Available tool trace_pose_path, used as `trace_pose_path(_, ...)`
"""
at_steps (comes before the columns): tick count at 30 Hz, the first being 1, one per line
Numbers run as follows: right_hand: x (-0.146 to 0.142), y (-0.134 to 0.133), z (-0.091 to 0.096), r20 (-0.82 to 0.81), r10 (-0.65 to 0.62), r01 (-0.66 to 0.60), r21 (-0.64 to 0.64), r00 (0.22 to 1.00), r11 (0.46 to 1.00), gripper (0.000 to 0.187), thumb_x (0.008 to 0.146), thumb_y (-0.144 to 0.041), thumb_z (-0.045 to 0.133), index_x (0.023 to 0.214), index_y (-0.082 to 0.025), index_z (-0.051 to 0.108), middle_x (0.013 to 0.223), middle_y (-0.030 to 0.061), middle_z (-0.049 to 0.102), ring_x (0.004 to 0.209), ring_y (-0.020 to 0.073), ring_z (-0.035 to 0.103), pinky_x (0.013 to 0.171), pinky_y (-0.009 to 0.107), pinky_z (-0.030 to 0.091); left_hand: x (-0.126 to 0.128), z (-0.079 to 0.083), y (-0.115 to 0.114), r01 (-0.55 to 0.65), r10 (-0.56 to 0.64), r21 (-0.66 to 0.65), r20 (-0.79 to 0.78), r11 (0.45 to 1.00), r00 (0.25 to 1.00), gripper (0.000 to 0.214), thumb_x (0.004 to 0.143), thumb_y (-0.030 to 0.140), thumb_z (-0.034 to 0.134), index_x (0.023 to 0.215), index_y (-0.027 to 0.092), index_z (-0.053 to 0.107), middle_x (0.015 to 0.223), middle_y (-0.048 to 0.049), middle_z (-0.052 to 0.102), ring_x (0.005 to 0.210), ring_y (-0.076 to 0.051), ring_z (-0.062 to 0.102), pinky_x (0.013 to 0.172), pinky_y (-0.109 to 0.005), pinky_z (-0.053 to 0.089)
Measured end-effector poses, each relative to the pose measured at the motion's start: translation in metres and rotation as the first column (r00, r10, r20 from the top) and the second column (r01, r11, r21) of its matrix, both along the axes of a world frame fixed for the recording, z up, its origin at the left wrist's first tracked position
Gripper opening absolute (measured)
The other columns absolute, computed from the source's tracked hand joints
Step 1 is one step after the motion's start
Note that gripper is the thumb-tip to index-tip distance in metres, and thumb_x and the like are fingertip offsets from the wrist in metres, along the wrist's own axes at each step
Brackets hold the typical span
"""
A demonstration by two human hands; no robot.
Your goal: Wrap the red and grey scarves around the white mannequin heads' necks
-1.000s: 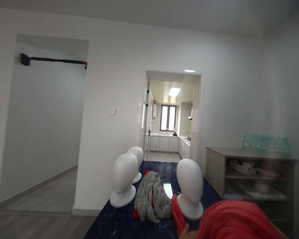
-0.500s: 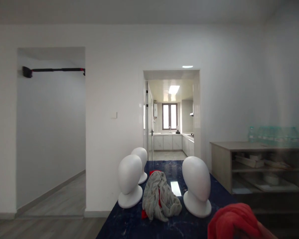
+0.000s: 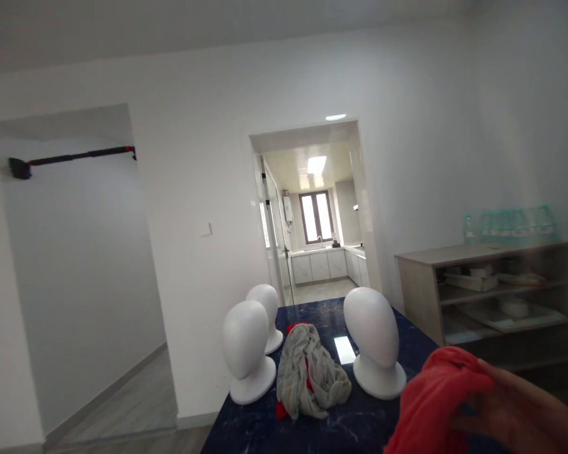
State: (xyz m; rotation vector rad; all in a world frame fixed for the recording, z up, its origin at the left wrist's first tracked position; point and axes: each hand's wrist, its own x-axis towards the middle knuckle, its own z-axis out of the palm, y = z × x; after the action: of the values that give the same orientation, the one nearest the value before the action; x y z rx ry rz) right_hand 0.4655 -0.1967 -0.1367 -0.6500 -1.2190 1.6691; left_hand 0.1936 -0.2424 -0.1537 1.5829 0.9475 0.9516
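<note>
My right hand [image 3: 515, 403] reaches in from the lower right, its fingers closed on a bunched red cloth [image 3: 435, 394]. The cloth's lower part runs out of view at the bottom edge. Just left of it, a white foam head form [image 3: 373, 328] stands upright on the dark blue marbled table [image 3: 360, 422]. A crumpled grey scarf [image 3: 307, 372] lies mid-table, with red fabric [image 3: 282, 411] peeking out from under it. Two more white head forms, a nearer one [image 3: 246, 343] and a farther one [image 3: 266, 309], stand on the left side. My left hand is out of view.
Right of the table stands a wooden shelf unit [image 3: 414, 284] with trays inside and several green-tinted bottles [image 3: 514, 226] on top. Behind the table a doorway opens onto a kitchen [image 3: 319, 252]. At left is a wall recess with a black bar [image 3: 80, 156].
The view has tilted and turned slightly right. My right hand has lifted the red cloth higher into view, and more of its fingers now show. The head forms and grey scarf stay in place.
</note>
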Motion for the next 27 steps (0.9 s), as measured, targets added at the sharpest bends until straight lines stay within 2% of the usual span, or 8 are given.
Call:
trace_pose_path(4, 0.002, 0.034, -0.069, 0.172, 0.075, -0.04, -0.198, 0.982, 0.979, 0.048, 0.086, -0.063, 0.065, 0.109, -0.021, 0.073, 0.105, 0.0129, 0.081, 0.101, 0.032, 0.076, 0.076, 0.04, 0.065, -0.073, 0.008, -0.004, -0.043, 0.04, -0.059, -0.064, 0.997, 0.997, 0.062, 0.069, 0.06, 0.086, 0.121, 0.028, 0.075, 0.099, -0.0059, 0.08, 0.095, -0.033, 0.073, 0.084, -0.047, 0.061)
trace_pose_path(7, -0.012, 0.08, -0.112, 0.482, 0.051, 0.003, -0.111, 0.874, 0.994, 0.047, 0.079, -0.067, 0.069, 0.093, -0.022, 0.067, 0.077, 0.0086, 0.077, 0.065, 0.0245, 0.072, 0.045, 0.027, 0.049, -0.128, 0.029, -0.003, -0.082, 0.073, -0.128, -0.078, 0.988, 0.994, 0.058, 0.069, 0.047, 0.087, 0.119, 0.02, 0.071, 0.081, -0.0024, 0.074, 0.064, -0.019, 0.068, 0.066, -0.033, 0.059)
trace_pose_path(9, -0.018, 0.116, -0.122, 0.639, -0.173, 0.183, 0.051, 0.749, 0.982, 0.045, 0.077, -0.067, 0.066, 0.08, -0.023, 0.062, 0.068, 0.0074, 0.072, 0.055, 0.0219, 0.066, 0.041, 0.026, 0.041, -0.149, 0.05, 0.005, -0.14, 0.13, -0.16, -0.07, 0.977, 0.989, 0.051, 0.073, 0.038, 0.082, 0.118, 0.021, 0.066, 0.073, 0.0027, 0.068, 0.05, -0.011, 0.056, 0.052, -0.025, 0.051)
trace_pose_path(12, -0.02, 0.161, -0.118, 0.626, -0.638, 0.507, 0.409, 0.449, 0.759, 0.032, 0.086, -0.054, 0.055, 0.077, -0.023, 0.061, 0.075, 0.009, 0.073, 0.068, 0.0236, 0.069, 0.055, 0.029, 0.044, -0.154, 0.088, 0.029, -0.191, 0.176, -0.159, -0.102, 0.969, 0.979, 0.044, 0.075, 0.029, 0.08, 0.115, 0.021, 0.064, 0.076, 0.0026, 0.067, 0.053, -0.011, 0.057, 0.049, -0.022, 0.048)
trace_pose_path(14, -0.022, 0.179, -0.116, 0.577, -0.778, 0.571, 0.562, 0.246, 0.598, 0.025, 0.091, -0.043, 0.048, 0.083, -0.023, 0.062, 0.083, 0.0098, 0.074, 0.078, 0.0249, 0.07, 0.063, 0.031, 0.044, -0.151, 0.114, 0.047, -0.189, 0.169, -0.169, -0.126, 0.967, 0.978, 0.041, 0.075, 0.026, 0.081, 0.113, 0.019, 0.066, 0.081, 0.0002, 0.069, 0.06, -0.012, 0.061, 0.054, -0.022, 0.052)
trace_pose_path(16, -0.026, 0.187, -0.121, 0.562, -0.817, 0.551, 0.645, 0.126, 0.529, 0.022, 0.093, -0.037, 0.044, 0.089, -0.024, 0.061, 0.087, 0.0091, 0.073, 0.08, 0.0246, 0.069, 0.065, 0.032, 0.041, -0.151, 0.136, 0.06, -0.211, 0.188, -0.175, -0.14, 0.962, 0.972, 0.039, 0.076, 0.027, 0.082, 0.11, 0.016, 0.067, 0.082, -0.0012, 0.07, 0.062, -0.012, 0.062, 0.059, -0.023, 0.054)
trace_pose_path(22, -0.034, 0.189, -0.142, 0.562, -0.824, 0.409, 0.736, 0.076, 0.54, 0.018, 0.097, -0.034, 0.042, 0.093, -0.024, 0.057, 0.086, 0.0061, 0.068, 0.078, 0.0226, 0.064, 0.065, 0.031, 0.035, -0.167, 0.177, 0.059, -0.392, 0.396, 0.052, -0.152, 0.918, 0.906, 0.047, 0.072, 0.032, 0.089, 0.112, 0.017, 0.068, 0.096, -0.007, 0.078, 0.071, -0.017, 0.071, 0.064, -0.026, 0.057)
trace_pose_path(27, -0.035, 0.185, -0.137, 0.585, -0.805, 0.397, 0.719, 0.098, 0.571, 0.02, 0.098, -0.035, 0.042, 0.097, -0.023, 0.059, 0.088, 0.0074, 0.067, 0.078, 0.0234, 0.063, 0.062, 0.032, 0.034, -0.16, 0.192, 0.055, -0.486, 0.485, 0.229, 0.065, 0.843, 0.872, 0.038, 0.074, 0.035, 0.086, 0.101, 0.019, 0.064, 0.084, -0.0014, 0.075, 0.066, -0.016, 0.07, 0.062, -0.026, 0.056)
